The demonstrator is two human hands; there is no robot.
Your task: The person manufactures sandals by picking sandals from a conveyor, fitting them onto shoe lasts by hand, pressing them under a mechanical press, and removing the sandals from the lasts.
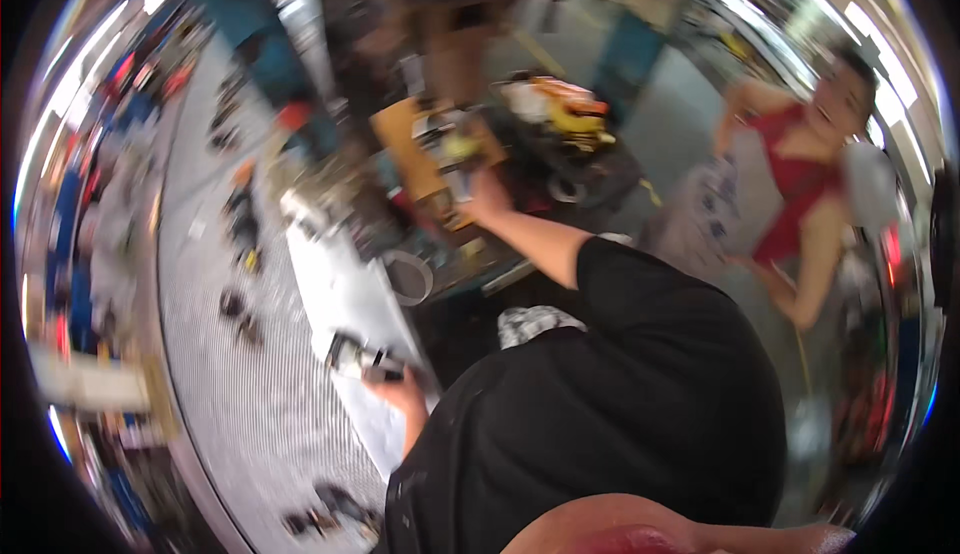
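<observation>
My left hand [402, 394] is closed around a small black and silver part [362, 357], held over a white sheet-like surface [335, 289] beside the conveyor. My right arm stretches forward, and my right hand [485, 199] is at an open brown cardboard box [397, 129] on the dark bench. Pale and yellowish items [458, 146] lie in the box by its fingers. Motion blur hides whether those fingers grip anything.
A ribbed grey conveyor belt [270, 384] runs along the left, carrying several dark parts [240, 224]. Orange and yellow packages [570, 109] lie on the bench beyond the box. A blue post [240, 24] stands ahead. Another person in a red apron [795, 184] is at the right.
</observation>
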